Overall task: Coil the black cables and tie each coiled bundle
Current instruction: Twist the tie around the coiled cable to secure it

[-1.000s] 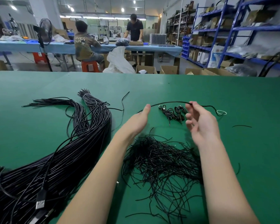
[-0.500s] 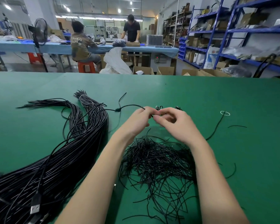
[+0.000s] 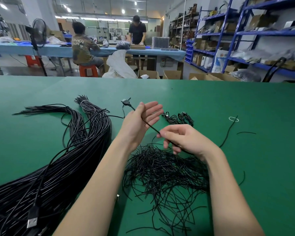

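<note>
A single black cable (image 3: 150,125) stretches between my hands above the green table (image 3: 245,99). My left hand (image 3: 140,120) is palm up with straight fingers; the cable passes under its thumb and across the palm, and the cable's connector end (image 3: 125,101) sticks out beyond the thumb. My right hand (image 3: 186,140) pinches the same cable between thumb and forefinger a little below the left hand. The rest of the cable trails right over the table (image 3: 228,132). A thick bundle of long black cables (image 3: 58,167) lies at the left.
A tangled pile of short black tie wires (image 3: 160,176) lies under my forearms. Small coiled bundles (image 3: 177,117) lie beyond my hands. A white loop (image 3: 233,118) lies at the right. A USB plug (image 3: 32,220) shows at the lower left. Two people work at a far blue table.
My hands, close together half a second ago, have drawn apart. The left hand has opened flat with the cable across its palm, and the right hand has slid down along the cable.
</note>
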Demonstrator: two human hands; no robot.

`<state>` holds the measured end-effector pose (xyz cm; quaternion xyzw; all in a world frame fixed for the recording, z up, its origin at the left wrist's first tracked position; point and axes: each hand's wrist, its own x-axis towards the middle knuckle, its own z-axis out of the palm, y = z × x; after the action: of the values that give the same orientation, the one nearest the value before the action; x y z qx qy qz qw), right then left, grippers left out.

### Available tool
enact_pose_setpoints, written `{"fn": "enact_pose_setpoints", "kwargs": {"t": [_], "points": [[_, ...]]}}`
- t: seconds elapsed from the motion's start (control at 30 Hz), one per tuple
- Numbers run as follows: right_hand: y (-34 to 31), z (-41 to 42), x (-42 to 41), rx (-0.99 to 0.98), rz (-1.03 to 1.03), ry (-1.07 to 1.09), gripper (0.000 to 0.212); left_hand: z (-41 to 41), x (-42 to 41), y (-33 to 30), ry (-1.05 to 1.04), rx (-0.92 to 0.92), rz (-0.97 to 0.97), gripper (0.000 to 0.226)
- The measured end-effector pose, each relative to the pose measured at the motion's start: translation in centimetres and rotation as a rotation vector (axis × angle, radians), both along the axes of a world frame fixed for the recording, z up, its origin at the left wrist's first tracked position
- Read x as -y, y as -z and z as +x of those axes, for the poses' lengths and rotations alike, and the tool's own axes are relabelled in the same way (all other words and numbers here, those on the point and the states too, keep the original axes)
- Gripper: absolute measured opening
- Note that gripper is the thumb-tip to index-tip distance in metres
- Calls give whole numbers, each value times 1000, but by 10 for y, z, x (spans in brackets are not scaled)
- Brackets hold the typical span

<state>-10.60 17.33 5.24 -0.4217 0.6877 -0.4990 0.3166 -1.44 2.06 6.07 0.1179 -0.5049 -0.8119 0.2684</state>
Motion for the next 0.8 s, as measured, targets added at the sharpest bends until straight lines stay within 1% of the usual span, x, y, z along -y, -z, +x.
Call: {"fn": "enact_pose_setpoints", "kwargs": {"t": [0.07,0.13,0.2,0.23,0.3,0.37,0.4,0.43,0.5,0.53,0.6,0.63,0.7,0.8], "points": [[1,0,0,-1,-7,-49,18,0,2,0,-6,-68,52,50],[3,-2,-1,14,27,-97,18,1,3,-1,12,-120,91,55],[6,-2,-1,7,92,-97,21,1,0,-3,74,-158,109,58],[7,-2,0,-12,143,-81,25,2,-2,-4,122,-177,122,60],[9,-2,3,-118,262,1,44,4,-4,-6,231,-183,117,66],[13,-7,6,-291,336,124,59,8,-4,-6,338,-125,39,70],[13,-9,7,-362,341,166,63,11,-4,-7,397,-87,-4,70],[11,-11,7,-400,332,185,63,14,-3,-7,465,-49,-38,70],[2,-16,7,-420,324,167,54,19,-2,-7,594,35,-111,67],[-6,-18,8,-429,353,131,47,20,-2,-7,646,91,-161,67],[-30,-21,11,-455,467,38,28,20,-2,-5,719,228,-261,68],[-44,-21,15,-496,521,5,29,19,-4,-5,733,293,-310,68],[-72,-22,25,-607,567,-6,30,16,-6,-3,714,379,-417,65],[-101,-18,40,-714,540,18,25,12,-8,-3,617,402,-498,55]]}}
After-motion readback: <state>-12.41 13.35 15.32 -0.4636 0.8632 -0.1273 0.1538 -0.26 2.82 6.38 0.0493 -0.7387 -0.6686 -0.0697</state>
